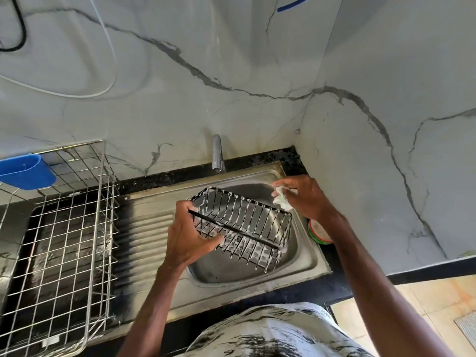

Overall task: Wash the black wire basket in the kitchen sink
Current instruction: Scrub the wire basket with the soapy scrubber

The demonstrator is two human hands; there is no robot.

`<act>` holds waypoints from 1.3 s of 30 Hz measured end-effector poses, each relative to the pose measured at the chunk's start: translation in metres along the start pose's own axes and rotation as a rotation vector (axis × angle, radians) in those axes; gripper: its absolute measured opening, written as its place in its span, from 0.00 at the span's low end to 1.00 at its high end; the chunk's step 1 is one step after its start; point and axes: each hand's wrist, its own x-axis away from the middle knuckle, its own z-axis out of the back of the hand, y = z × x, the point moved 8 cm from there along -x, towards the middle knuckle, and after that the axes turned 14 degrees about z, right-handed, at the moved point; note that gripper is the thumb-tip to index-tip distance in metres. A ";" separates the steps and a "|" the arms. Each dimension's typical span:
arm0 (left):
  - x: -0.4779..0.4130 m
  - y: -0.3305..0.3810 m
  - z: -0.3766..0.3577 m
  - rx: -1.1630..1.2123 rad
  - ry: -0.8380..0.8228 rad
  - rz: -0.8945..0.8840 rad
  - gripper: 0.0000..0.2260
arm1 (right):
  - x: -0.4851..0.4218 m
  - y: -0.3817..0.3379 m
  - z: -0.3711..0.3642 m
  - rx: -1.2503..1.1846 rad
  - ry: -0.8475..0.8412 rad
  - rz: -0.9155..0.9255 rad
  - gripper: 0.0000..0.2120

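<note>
Black wire basket (242, 225): rectangular, thin parallel rods, flecked with white foam, held tilted in the air over the bowl of the sink (226, 269). The left hand (189, 235) grips its left end, fingers (185, 206) curled over the far rim and thumb hooked through the near wires. The right hand (306, 197) is at the basket's far right corner, its fingers (283, 180) bunched narrow, pinching a crumpled white soapy pad (282, 199) against the rim. The sink is dull stainless steel with a rounded bowl and a ribbed drainboard (146, 233) on the left. A curved chrome tap (218, 154) stands behind it. A silver wire dish rack (64, 240) with a square grid stands left of it on the black speckled table (291, 155), a blue plastic cup (25, 171) hung on it. A round green-rimmed tub (319, 233) sits right of the sink. The walls are grey-veined marble.
</note>
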 end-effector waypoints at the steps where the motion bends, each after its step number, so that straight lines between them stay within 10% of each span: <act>1: 0.001 0.006 0.002 -0.014 0.006 -0.052 0.40 | -0.001 0.007 -0.006 -0.006 -0.036 -0.030 0.11; 15: -0.021 0.033 0.001 0.127 -0.123 -0.196 0.41 | -0.003 0.041 -0.068 -0.230 -0.291 -0.191 0.07; 23: -0.035 -0.009 -0.024 0.521 -0.350 0.226 0.49 | -0.004 0.028 -0.055 -0.259 -0.095 -0.164 0.08; 31: -0.004 -0.023 -0.062 1.054 -0.585 0.657 0.10 | 0.000 0.025 -0.046 -0.357 0.046 -0.174 0.07; 39: 0.010 -0.007 -0.082 0.789 -0.647 0.634 0.34 | 0.018 0.038 -0.040 -0.191 0.041 -0.227 0.09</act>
